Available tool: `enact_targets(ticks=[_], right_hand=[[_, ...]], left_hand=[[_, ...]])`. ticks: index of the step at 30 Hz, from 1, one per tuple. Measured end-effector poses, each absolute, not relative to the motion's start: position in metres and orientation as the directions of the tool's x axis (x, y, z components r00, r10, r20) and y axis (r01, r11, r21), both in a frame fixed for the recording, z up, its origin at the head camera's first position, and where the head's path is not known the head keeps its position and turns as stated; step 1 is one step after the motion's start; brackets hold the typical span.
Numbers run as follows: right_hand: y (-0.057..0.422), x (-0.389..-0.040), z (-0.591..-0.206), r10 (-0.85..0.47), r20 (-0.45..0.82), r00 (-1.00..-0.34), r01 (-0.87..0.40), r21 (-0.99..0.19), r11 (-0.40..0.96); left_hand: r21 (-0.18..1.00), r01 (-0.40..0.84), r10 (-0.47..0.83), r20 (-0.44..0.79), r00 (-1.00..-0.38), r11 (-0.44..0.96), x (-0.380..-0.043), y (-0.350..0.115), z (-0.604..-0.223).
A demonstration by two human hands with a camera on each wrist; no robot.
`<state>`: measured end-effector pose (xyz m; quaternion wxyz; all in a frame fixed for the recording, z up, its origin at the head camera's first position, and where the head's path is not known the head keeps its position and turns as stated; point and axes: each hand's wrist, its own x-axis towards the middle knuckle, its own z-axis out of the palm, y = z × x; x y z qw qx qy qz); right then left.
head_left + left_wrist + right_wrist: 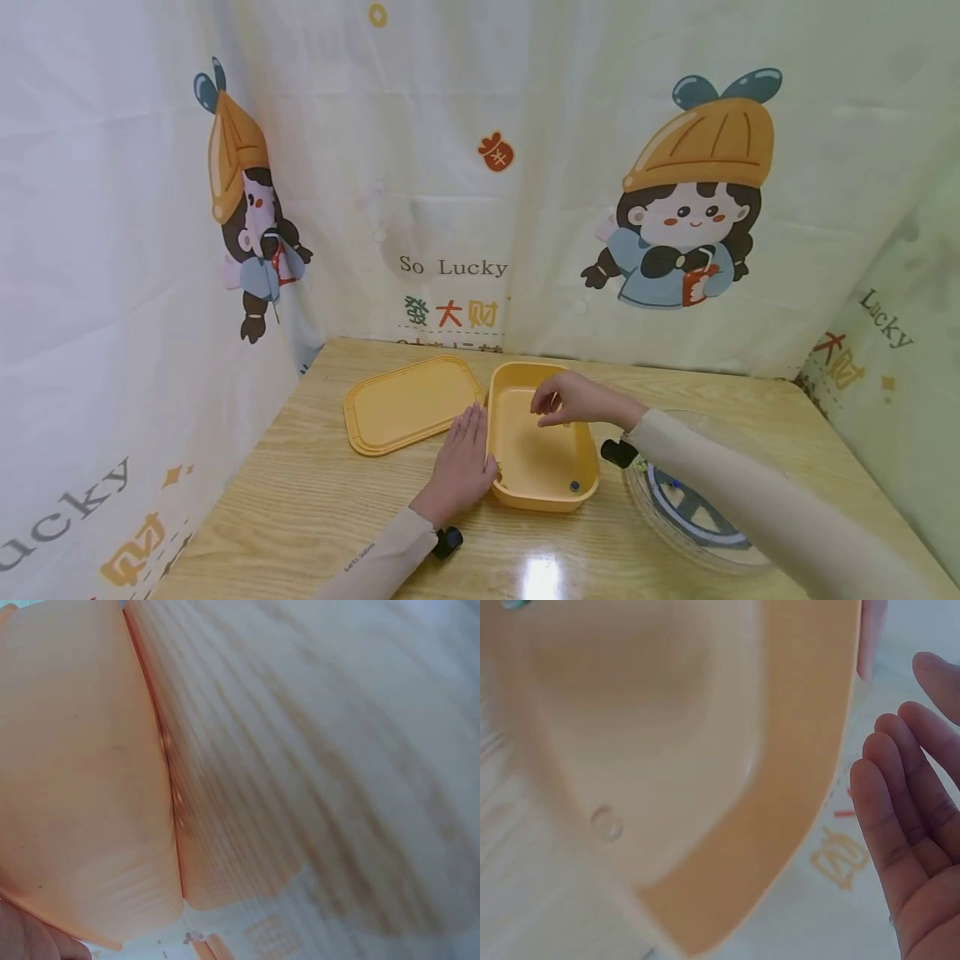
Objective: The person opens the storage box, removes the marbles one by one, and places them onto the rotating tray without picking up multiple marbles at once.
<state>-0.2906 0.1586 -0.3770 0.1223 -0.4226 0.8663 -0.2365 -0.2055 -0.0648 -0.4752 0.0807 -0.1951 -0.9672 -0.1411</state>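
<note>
"Beige sleeve (735, 487) nearest the camera; what's under it?"

"My bench (292, 500), with a clear round bowl (675, 533) on the right, partly covered by that sleeve. The yellow box (517, 458) sits in the middle, its lid (412, 404) lying just left"

"Your hands?"

"My left hand (461, 454) lies along the box's left side, fingers straight and together; my right hand (570, 398) hovers over the box, thumb apart from bent fingers"

"Anything smaller?"

"One dark blue bead (574, 485), inside the box, near its front right corner"
</note>
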Motion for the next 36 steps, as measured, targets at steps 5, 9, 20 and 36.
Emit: enact_targets(ticks=[5,9,20,36], right_hand=[[0.135,-0.298,-0.386,-0.828,-0.029,-0.56,-0.712,-0.494,0.498],[0.121,-0.301,-0.393,-0.843,-0.067,-0.533,-0.709,-0.508,0.489],[0.102,-0.306,-0.415,-0.865,-0.13,-0.484,-0.699,-0.537,0.472],[0.094,-0.301,-0.43,-0.909,-0.138,-0.394,-0.727,-0.559,0.4]], left_hand=[[0.25,0.394,0.349,0.208,-0.914,0.884,-0.206,-0.065,-0.475],[0.263,0.395,0.349,0.203,-0.915,0.88,-0.207,-0.065,-0.477],[0.264,0.396,0.352,0.199,-0.915,0.88,-0.207,-0.065,-0.477],[0.246,0.399,0.355,0.203,-0.912,0.883,-0.206,-0.064,-0.474]])
